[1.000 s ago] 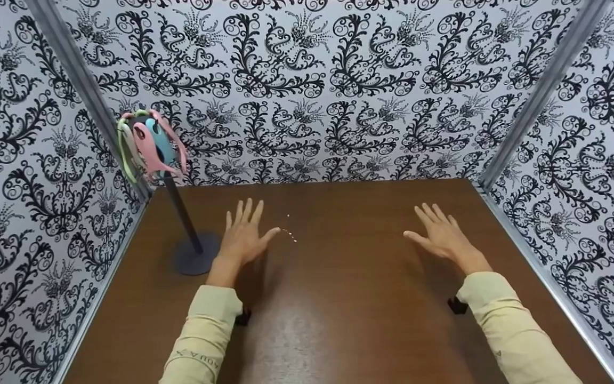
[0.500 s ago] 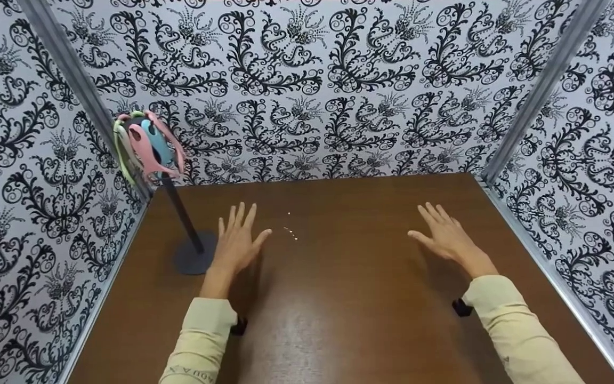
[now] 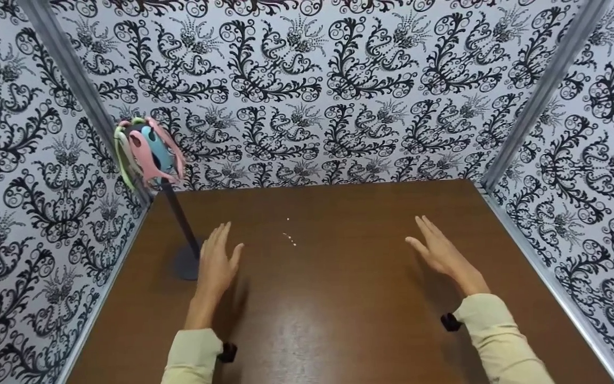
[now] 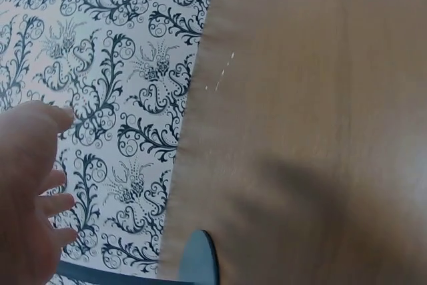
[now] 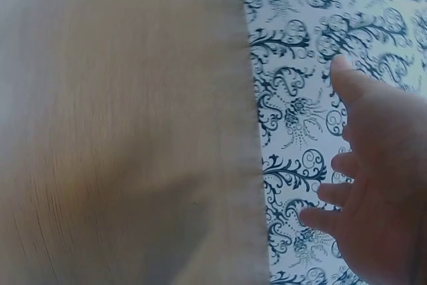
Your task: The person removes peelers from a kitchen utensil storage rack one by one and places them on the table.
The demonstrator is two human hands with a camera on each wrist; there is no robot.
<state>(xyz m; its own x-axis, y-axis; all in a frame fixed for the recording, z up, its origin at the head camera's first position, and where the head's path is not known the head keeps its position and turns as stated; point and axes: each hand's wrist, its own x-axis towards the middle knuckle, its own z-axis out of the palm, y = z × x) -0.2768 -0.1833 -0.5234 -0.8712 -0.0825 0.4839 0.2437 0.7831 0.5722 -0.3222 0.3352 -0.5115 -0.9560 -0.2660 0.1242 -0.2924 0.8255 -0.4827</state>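
While the left hand (image 3: 214, 269) hovered, empty and outstretched, near the stand (image 3: 180, 217) by the desk's left edge (image 3: 134, 304), the right hand (image 3: 444, 260) hung empty too; steadying the pole (image 3: 187, 233) looked wise to me, pastel straps (image 3: 145, 157) crowding its top.

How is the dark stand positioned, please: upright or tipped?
The stand is upright: its round base lies flat on the brown table, and its pole rises to the coloured pieces on top.
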